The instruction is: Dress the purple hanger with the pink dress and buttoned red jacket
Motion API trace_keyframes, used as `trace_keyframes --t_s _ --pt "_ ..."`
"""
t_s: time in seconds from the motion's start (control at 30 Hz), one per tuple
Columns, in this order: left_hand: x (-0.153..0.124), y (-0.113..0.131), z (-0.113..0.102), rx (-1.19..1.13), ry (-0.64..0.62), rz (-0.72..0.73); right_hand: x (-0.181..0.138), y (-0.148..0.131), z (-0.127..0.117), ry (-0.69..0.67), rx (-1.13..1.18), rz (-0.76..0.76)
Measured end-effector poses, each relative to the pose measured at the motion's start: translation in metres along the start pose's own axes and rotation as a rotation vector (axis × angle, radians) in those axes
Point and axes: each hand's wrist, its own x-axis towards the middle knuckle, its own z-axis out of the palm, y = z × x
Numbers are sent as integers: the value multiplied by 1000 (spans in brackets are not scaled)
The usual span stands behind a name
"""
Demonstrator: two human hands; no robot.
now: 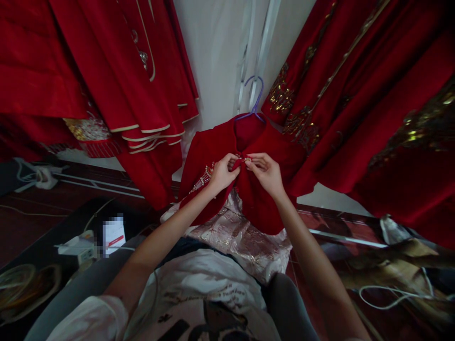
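Red jacket is hanging by pale wall, above tiled floor
Left hand and right hand are pinching its front, grips closed; round container is sitting to its lower left

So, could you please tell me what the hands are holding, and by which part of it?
The left hand and right hand both pinch the red jacket at its front edges, just below the neck opening.

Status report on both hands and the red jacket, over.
Left hand, right hand: pinching jacket front. Jacket on hanger, parted below hands. Nothing visibly blocking.
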Motion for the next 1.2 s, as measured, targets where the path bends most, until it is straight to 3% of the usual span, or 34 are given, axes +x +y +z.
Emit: trace_keyframes --t_s 0.17,0.3,0.47,0.63,0.93,1.2 --pt "5 6 -8 28 -100 40 10 3 -1 3 -12 -9" --pt "12 -3 -10 30 -145 44 15 6 -2 -5 27 11" --pt "21 -16 -7 -16 -134 -46 20 10 1 -17 94 79" --pt "22 -13 -7 -31 -140 -81 21 16 0 -12 95 101" --pt "9 -20 -6 -377 -66 -212 13 25 -12 -7 104 133" --pt "18 -18 -6 -238 -157 -150 17 27 -2 17 10 33"
